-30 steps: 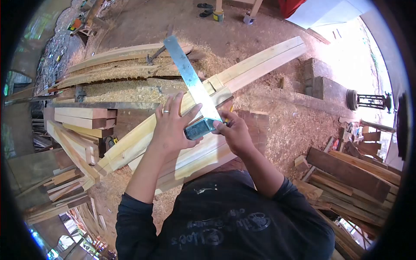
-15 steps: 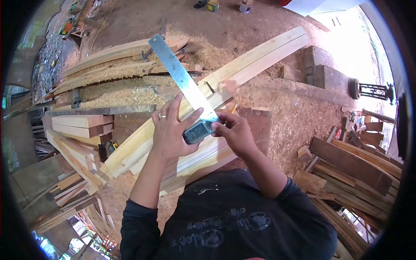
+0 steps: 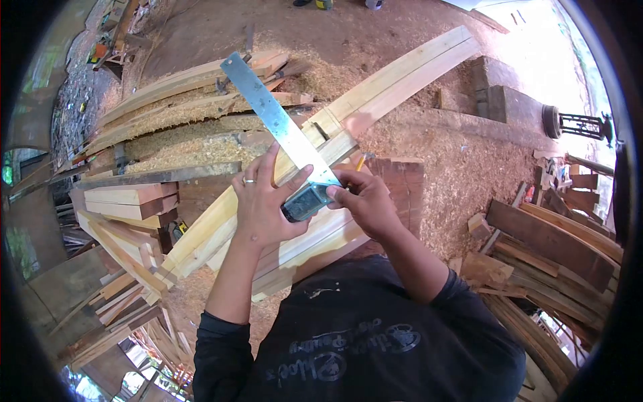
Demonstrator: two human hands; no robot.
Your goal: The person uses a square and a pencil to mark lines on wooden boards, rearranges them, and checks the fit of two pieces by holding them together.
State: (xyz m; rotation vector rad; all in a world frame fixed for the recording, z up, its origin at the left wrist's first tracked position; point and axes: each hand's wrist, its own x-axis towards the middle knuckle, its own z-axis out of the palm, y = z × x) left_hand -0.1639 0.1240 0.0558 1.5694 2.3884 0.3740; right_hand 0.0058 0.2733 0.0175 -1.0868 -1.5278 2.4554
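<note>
A try square [image 3: 271, 117] with a long metal blade and a dark stock is held up over the timber, its blade slanting to the far left. My left hand [image 3: 258, 194], a ring on one finger, has its fingers spread and grips the stock between thumb and fingers. At the corner where blade meets stock, my right hand [image 3: 362, 204] pinches the square between thumb and forefinger. Just beyond those knuckles shows a yellow pencil [image 3: 362, 161]. Below lie pale timber beams [image 3: 402, 77], with a dark slot [image 3: 322, 130] cut near a joint.
Stacked beams [image 3: 130, 195] stand at the left, and rough curved planks [image 3: 194, 84] lie beyond. A pile of boards [image 3: 549, 241] fills the right side. Concrete blocks [image 3: 506, 110] sit at the far right. Wood shavings [image 3: 449, 174] cover the ground.
The view has shifted slightly, with the timber and pencil appearing a little higher. The square's blade tip has swung slightly left; both hands keep their grip.
</note>
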